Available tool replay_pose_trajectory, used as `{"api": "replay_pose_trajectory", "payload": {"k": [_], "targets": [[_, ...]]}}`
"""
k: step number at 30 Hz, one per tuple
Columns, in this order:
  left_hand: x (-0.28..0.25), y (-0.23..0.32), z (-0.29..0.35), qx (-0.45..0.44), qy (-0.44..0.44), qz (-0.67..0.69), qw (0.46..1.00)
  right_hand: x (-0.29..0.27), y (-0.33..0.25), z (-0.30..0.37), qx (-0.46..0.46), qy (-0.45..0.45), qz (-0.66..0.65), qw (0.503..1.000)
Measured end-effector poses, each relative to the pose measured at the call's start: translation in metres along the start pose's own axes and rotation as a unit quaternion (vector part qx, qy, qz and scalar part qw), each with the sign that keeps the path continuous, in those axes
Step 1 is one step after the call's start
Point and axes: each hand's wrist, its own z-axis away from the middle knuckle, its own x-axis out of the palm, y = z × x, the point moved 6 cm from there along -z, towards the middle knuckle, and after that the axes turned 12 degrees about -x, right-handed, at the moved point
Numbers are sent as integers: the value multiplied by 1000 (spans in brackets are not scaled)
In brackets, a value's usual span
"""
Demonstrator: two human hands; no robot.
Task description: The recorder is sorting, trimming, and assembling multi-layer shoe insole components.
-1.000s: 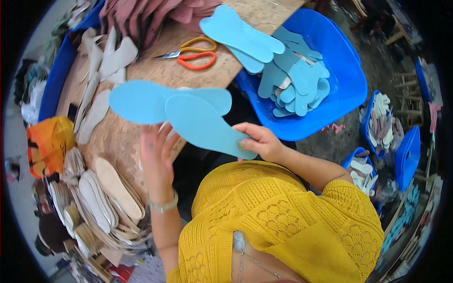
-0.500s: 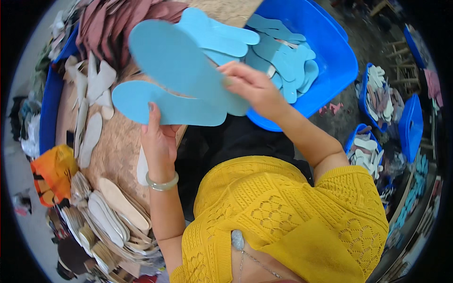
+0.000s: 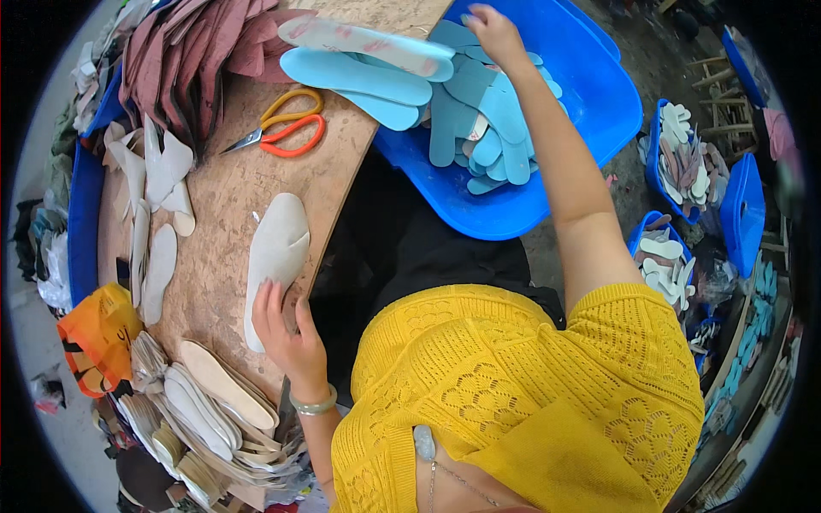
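My left hand (image 3: 291, 335), with a pale bangle at the wrist, has its fingers spread at the near end of a pale grey shoe insole (image 3: 279, 244) on the wooden table. Stretched far forward, my right hand (image 3: 496, 36) is over a blue plastic bin (image 3: 590, 111); its fingers are loosely bent and apart, with nothing seen in them. Light-blue insoles (image 3: 355, 79) are stacked at the table edge beside the bin. On top, slightly blurred, lies a white insole with pink marks (image 3: 363, 44). Several more blue insoles (image 3: 492, 103) fill the bin.
Scissors with orange and yellow handles (image 3: 291, 128) lie on the table (image 3: 222, 205). Dusky-pink sheet pieces (image 3: 184, 64) are heaped at the far left. Bundled pale insoles (image 3: 205, 402) and an orange bag (image 3: 98, 338) lie near left. Smaller blue bins (image 3: 658, 171) stand at right.
The two blue insoles have left my hands. My right hand has moved forward over the bin; my left has lowered to the pale insole. The scissors now show, and a pink-marked insole tops the stack.
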Motion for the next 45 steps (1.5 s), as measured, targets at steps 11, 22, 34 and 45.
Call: {"api": "replay_pose_trajectory", "payload": {"k": [11,22,34,45], "targets": [[-4,-34,36,-42,-16,-48,998,64,48,66,61,-253,259,930],[-17,3,9,-53,-47,129,989,-124,-3,62,167,-74,-259,948],[97,117,-9,-215,-597,593,496,-56,-206,78,-78,-109,-731,669],[100,91,-40,-190,-397,594,673,-75,-161,87,10,-102,-632,768]]}}
